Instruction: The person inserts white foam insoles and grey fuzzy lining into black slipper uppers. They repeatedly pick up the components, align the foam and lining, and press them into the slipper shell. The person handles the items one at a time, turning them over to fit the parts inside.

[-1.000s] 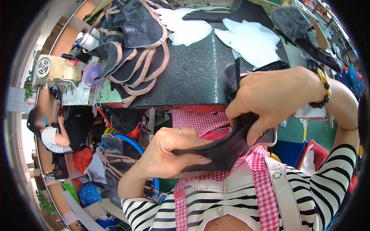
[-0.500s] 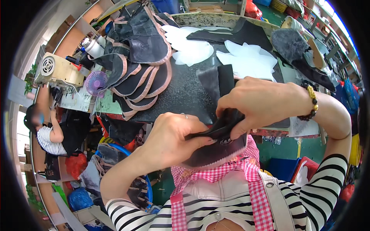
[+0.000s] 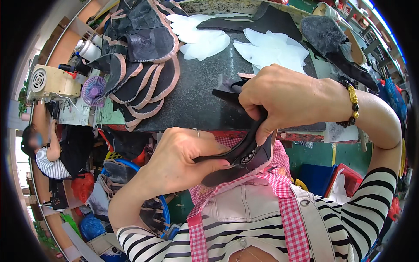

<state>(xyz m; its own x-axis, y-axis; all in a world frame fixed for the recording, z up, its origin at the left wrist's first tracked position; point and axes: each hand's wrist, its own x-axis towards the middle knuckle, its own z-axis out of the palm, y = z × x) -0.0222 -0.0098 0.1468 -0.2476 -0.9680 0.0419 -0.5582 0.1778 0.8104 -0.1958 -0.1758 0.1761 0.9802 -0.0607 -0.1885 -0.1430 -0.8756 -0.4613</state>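
Over my lap, in front of the table edge, I hold a black shoe upper (image 3: 222, 177) with a pale zigzag-stitched edge and small metal rings. My left hand (image 3: 183, 155) pinches its folded top band at the left, thumb in front. My right hand (image 3: 288, 98) grips the same band at the right, with the thumb pressed on the near side. One end of the upper sticks out beyond my right fingers over the table (image 3: 200, 98). Similar dark uppers with pinkish edging (image 3: 150, 46) lie stacked on the table's left side.
White shaped pieces (image 3: 273, 48) and a flat black piece (image 3: 253, 24) lie toward the table's back. A fuzzy grey-lined boot piece (image 3: 323, 32) is at right. Left stand a purple fan (image 3: 92, 89) and a beige machine (image 3: 48, 83); a co-worker (image 3: 52, 153) sits beyond. A blue-rimmed basket (image 3: 166, 212) stands below.
The upper's band has been bent from a tight fold into a longer curve, showing more of its metal rings. My hands have moved slightly apart, still gripping it. The whole view has shifted a little.
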